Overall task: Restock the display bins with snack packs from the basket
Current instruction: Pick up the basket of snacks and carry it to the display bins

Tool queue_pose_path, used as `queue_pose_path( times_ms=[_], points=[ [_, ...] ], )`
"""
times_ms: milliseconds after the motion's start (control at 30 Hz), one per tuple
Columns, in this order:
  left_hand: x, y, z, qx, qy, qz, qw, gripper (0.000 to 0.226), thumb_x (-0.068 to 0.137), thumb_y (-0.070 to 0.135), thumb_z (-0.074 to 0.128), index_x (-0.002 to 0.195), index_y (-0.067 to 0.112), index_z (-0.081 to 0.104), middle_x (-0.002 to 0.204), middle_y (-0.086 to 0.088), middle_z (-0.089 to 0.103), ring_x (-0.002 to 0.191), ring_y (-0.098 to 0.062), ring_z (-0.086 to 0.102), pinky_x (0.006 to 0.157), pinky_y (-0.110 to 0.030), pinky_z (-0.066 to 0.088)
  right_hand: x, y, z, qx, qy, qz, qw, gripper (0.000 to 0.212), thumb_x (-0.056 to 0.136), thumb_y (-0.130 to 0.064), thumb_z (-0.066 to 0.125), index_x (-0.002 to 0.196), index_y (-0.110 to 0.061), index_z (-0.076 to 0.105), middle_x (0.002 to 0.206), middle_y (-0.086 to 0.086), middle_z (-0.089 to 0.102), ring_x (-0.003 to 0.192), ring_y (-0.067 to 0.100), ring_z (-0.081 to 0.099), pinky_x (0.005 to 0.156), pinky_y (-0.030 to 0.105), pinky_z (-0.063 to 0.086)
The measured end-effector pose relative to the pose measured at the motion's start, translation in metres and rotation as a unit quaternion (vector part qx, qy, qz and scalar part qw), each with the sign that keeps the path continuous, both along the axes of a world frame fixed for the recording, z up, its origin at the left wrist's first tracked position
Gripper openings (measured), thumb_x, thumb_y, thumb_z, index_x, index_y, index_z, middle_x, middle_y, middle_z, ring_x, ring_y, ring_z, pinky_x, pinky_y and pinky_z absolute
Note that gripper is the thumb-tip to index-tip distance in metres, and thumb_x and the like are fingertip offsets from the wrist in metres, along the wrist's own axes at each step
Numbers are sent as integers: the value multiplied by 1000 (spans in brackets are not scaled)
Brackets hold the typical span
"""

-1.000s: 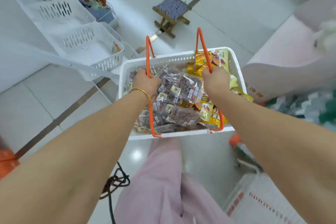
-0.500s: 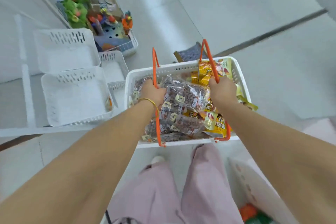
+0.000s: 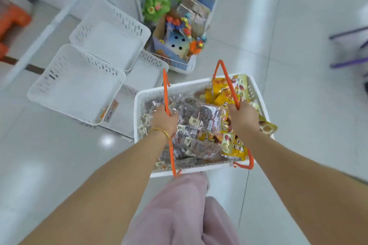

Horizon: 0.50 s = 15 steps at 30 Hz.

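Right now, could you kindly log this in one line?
left hand: left handle | right hand: right handle | basket: full, carried

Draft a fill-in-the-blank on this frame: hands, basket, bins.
1. The left hand and right hand each grip a basket handle coloured ____.
2. The gold bangle is on the ____ wrist.
3. In the basket, the yellow packs lie on the person's ____ side.
4. The display bins beside it are ____ in colour.

Missing words: orange; left; right; white.
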State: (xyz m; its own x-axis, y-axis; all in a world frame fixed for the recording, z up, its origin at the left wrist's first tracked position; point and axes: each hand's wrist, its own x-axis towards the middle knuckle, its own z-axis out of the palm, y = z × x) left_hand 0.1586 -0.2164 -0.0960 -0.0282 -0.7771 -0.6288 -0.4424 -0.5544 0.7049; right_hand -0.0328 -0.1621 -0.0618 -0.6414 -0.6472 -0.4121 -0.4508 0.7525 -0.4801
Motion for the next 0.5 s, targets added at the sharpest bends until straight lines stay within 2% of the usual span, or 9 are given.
queue_pose_path(
  times_ms=[167,300,500],
  points=[
    [-17,-6,-17,25,-14,111,993,19,89,7,54,91,14,36,69,-7,40,45,-20,43,36,-24,37,-26,-60,-14,28,0,121,992,27,97,-26,40,74,-14,44,62,0,44,49,16,40,46,28,33],
    [-29,-11,-26,42,-23,197,979,31,88,6,55,77,22,32,68,-7,36,49,-23,40,42,-31,38,-32,-100,-23,48,10,210,976,24,99,-26,41,84,-9,51,63,1,46,50,15,42,43,25,28],
    [-37,-11,-42,65,-43,314,946,30,89,6,54,76,21,31,72,-8,41,48,-19,41,41,-29,43,-34,-155,-49,73,16,335,939,29,100,-28,41,87,-6,54,62,0,47,51,12,43,43,24,27]
  ],
)
